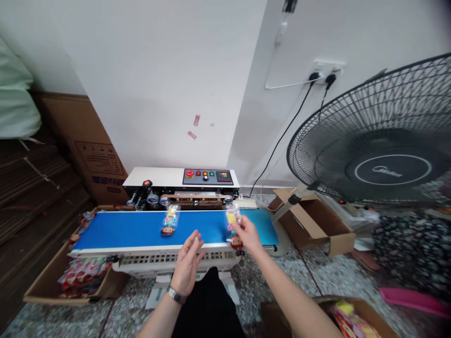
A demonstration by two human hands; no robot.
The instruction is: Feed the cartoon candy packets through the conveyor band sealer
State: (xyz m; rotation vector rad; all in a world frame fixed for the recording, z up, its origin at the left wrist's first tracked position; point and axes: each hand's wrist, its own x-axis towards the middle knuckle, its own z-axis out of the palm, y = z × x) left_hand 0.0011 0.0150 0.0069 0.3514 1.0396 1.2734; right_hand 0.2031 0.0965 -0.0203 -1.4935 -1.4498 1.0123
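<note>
A clear plastic packet point(230, 217) with a small colourful figure inside is pinched in my right hand point(246, 231), over the right part of the blue conveyor belt point(130, 228). Its top end lies close to the feed side of a band sealing machine point(158, 174). Another packet with a brown-haired figure point(169, 220) rests on the belt further left, apart from both hands. My left hand point(189, 260) is held in front of the belt's near edge, its fingers extended and holding nothing. A watch is on that wrist.
At lower left, a cardboard box point(38, 292) holds several bagged figures. Another box with packets point(352, 319) stands at lower right. A large fan point(373, 141) fills the right side, beside an open carton point(331, 234). The wall rises behind the machine.
</note>
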